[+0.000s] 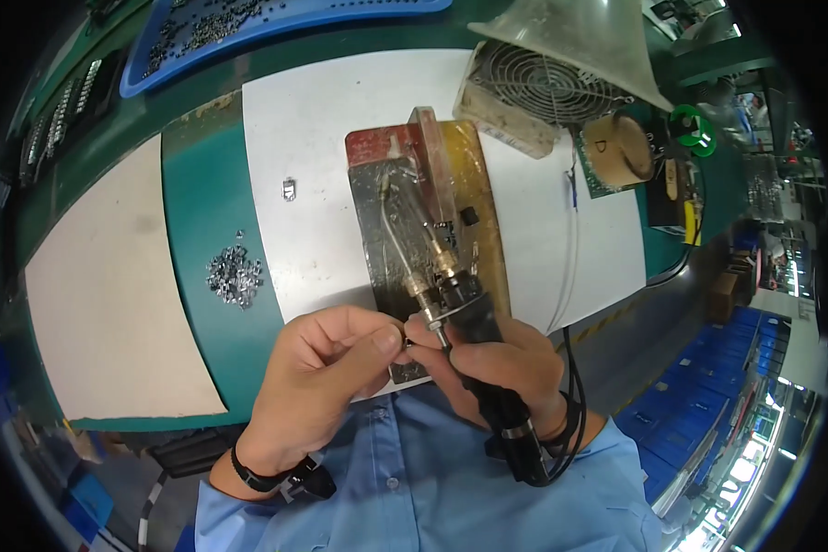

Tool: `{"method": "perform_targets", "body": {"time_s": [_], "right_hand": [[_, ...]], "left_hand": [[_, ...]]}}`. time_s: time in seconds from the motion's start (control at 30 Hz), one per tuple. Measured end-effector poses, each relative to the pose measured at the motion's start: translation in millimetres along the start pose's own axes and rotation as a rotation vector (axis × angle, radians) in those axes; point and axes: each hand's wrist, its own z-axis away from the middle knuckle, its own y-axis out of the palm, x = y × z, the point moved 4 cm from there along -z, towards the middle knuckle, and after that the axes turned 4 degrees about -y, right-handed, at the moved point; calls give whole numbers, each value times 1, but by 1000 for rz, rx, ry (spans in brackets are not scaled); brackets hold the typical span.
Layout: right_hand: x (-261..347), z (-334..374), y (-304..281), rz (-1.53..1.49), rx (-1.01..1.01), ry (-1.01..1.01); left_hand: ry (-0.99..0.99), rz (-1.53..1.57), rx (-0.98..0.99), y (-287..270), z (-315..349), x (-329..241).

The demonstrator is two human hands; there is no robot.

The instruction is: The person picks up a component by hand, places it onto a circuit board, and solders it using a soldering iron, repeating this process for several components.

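My right hand [523, 361] is wrapped around the black handle of a soldering iron [474, 317]. Two slim metal prongs or tubes run from its brass-coloured fittings and slant up over the work block. My left hand [317, 373] is closed in a pinch on a small dark part [408, 342], mostly hidden by the fingertips. The right fingertips meet the left ones at that part. Beneath the iron lies a red, dark and yellow work block [489, 212] with an upright clear-reddish plate [430, 161]. A small black piece [470, 215] rests on the block.
A pile of small shiny metal parts [235, 276] lies on the green mat, and one metal piece [289, 189] on the white sheet [313, 248]. Behind stand a blue tray [294, 17] of small dark parts, a fan [547, 83] under a hood, and a tape roll [621, 147].
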Motion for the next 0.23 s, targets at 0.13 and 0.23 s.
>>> {"method": "perform_targets", "body": {"time_s": [0.13, 0.23], "right_hand": [[-3, -3, -3, -43, -13, -39], [-4, 3, -4, -146, -16, -21]], "left_hand": [[20, -44, 80, -1, -1, 0], [35, -54, 82, -2, 2, 5]]}}
